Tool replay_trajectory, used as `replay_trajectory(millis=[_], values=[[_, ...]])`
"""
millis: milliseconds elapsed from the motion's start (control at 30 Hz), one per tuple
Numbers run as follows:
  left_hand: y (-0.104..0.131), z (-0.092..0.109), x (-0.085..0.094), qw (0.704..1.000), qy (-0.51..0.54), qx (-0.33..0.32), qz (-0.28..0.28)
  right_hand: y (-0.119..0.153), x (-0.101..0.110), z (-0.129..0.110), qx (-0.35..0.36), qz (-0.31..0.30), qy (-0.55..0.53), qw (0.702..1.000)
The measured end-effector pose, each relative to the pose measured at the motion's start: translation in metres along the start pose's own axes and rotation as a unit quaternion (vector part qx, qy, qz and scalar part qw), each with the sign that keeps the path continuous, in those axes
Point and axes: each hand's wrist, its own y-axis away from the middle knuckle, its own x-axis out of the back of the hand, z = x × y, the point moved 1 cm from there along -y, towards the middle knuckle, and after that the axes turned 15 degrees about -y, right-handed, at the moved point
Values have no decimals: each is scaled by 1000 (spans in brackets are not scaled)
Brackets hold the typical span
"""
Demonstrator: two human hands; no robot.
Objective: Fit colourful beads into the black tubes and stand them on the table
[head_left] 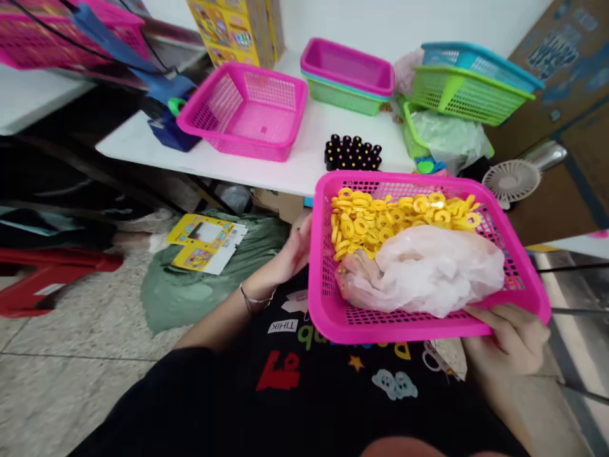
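A pink basket (518, 254) is held in front of my body, its far edge over the table's front. Inside it, many small yellow ring-shaped pieces (375, 219) fill the far side, and a crumpled whitish plastic bag (438, 270) lies on the near side. My left hand (297, 251) is at the basket's left side, fingers against the rim and partly hidden behind it. My right hand (514, 333) grips the near right corner, fingers over the rim. Just beyond the basket, a cluster of black pieces with coloured dots (353, 154) stands on the white table (162, 149).
An empty pink basket (257, 117) and stacked baskets (347, 70) sit farther back. Green and blue baskets (469, 95) and a small fan (511, 181) are at right. A flattened yellow box (202, 260) lies on a green bag (181, 298) on the floor, near a red stool (57, 279).
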Motion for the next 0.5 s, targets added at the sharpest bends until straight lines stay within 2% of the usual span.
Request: replay_trajectory(millis=[100, 167, 233, 333, 433, 500], values=[[9, -1, -26, 991, 47, 57, -110, 38, 5, -3, -58, -28, 4, 998], [7, -11, -37, 983, 54, 115, -129, 60, -5, 0, -96, -36, 2, 995], [4, -29, -39, 980, 66, 155, -109, 80, -25, 5, -129, -60, 9, 990], [1, -58, -22, 983, 69, 167, -39, 101, -70, 11, -153, -157, 7, 976], [6, -79, 13, 983, 52, 171, 41, 111, -122, 9, -164, -274, -15, 948], [13, -87, 38, 979, 30, 179, 90, 109, -152, 6, -147, -341, -54, 927]])
